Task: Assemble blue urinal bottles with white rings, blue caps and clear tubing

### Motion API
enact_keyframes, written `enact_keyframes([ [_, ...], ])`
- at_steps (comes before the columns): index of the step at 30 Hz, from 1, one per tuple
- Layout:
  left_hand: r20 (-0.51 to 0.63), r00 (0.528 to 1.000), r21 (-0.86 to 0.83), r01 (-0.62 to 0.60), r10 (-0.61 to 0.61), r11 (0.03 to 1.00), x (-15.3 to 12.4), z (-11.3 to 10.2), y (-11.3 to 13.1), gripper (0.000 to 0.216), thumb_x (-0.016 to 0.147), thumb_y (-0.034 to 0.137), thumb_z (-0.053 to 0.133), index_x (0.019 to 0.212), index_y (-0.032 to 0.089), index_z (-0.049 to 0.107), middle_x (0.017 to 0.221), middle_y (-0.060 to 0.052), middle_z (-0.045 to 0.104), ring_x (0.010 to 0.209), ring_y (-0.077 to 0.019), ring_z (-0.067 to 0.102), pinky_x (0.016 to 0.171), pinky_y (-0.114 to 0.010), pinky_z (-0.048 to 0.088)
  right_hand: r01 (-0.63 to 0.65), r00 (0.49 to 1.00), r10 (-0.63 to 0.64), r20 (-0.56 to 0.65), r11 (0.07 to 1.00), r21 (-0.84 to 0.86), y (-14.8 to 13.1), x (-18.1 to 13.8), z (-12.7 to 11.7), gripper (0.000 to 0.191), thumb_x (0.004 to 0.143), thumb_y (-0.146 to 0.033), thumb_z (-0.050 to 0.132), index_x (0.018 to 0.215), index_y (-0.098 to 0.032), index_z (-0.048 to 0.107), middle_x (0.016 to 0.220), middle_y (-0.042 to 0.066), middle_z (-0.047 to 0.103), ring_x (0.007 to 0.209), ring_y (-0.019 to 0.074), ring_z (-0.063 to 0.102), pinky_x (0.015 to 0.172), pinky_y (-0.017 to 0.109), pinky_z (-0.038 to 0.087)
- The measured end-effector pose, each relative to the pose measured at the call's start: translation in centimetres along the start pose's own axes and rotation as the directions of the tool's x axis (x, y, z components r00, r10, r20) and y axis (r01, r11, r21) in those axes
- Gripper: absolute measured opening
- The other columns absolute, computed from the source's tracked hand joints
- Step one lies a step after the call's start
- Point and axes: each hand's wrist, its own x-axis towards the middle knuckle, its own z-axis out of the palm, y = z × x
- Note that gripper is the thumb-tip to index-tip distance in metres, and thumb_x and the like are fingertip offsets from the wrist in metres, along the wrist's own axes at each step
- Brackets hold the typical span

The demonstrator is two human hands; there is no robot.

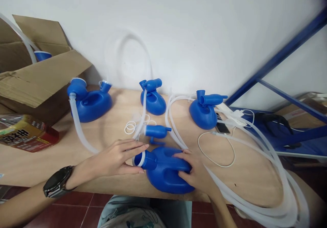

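Observation:
A blue plastic urinal bottle (163,180) lies on its side at the table's front edge, its neck pointing left. My right hand (194,171) grips it by the handle, fingers over the top and thumb in the recess. Around the bottle's mouth sits a white ring (146,160), and my left hand (120,158) pinches it between the fingers above and the thumb below. Just behind lies a blue funnel-shaped nozzle (157,131) joined to a clear hose. Several loose white rings (130,127) lie beside it.
Three more blue bottles, a left one (94,105), a middle one (153,102) and a right one (203,114), stand along the wall. Coiled hoses (286,194) hang over the right edge. A cardboard box (46,78), a drink bottle (28,132), a phone (222,127) and a power strip (240,120) are around.

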Motion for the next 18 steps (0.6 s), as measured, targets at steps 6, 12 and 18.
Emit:
enact_keyframes([
  [6, 0.127, 0.992, -0.030, 0.003, 0.001, 1.000, -0.1, -0.2, -0.3, 0.075, 0.101, 0.060, 0.064, 0.166, 0.031, 0.041, 0.137, -0.009, 0.076, 0.120, -0.0269, 0.075, 0.102, -0.038, 0.061, -0.004, 1.000, 0.004, -0.003, 1.000, 0.002, 0.3, -0.1, 0.3, 0.059, 0.065, -0.013, 0.063, 0.119, -0.030, 0.080, 0.113, 0.006, 0.082, 0.116, 0.0338, 0.071, 0.104, 0.052, 0.057],
  [12, 0.257, 0.960, 0.055, -0.128, 0.110, 0.990, 0.4, -0.7, -0.1, 0.075, 0.104, 0.057, 0.062, 0.168, 0.026, 0.037, 0.148, -0.013, 0.068, 0.132, -0.0308, 0.069, 0.111, -0.041, 0.056, -0.012, 1.000, 0.012, -0.006, 1.000, 0.001, 0.4, -0.2, 0.4, 0.059, 0.066, -0.013, 0.064, 0.120, -0.029, 0.080, 0.114, 0.007, 0.081, 0.118, 0.0345, 0.071, 0.108, 0.055, 0.055],
  [18, 0.171, 0.898, 0.159, -0.431, 0.405, 0.888, 2.0, 2.2, -0.7, 0.083, 0.098, 0.077, 0.050, 0.144, 0.010, 0.063, 0.127, -0.021, 0.078, 0.108, -0.0354, 0.077, 0.098, -0.046, 0.062, -0.016, 1.000, 0.016, -0.009, 1.000, -0.009, 0.0, -0.2, 0.3, 0.057, 0.065, -0.012, 0.063, 0.117, -0.027, 0.080, 0.113, 0.008, 0.081, 0.117, 0.0349, 0.070, 0.107, 0.055, 0.056],
])
